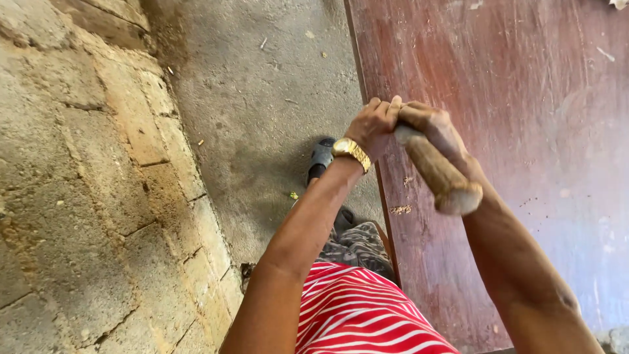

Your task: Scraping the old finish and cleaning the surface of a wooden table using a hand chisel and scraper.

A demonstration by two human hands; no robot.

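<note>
both hands meet at the left edge of a reddish-brown wooden door panel: the right hand is clenched around a worn wooden tool handle, and the left hand, clenched, is just beside it.

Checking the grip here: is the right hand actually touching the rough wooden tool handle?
Touching. The head view shows the right hand wrapped around the upper end of the rough wooden tool handle, no gap visible.

Head view—looking steeply down, close over forearms.
</note>
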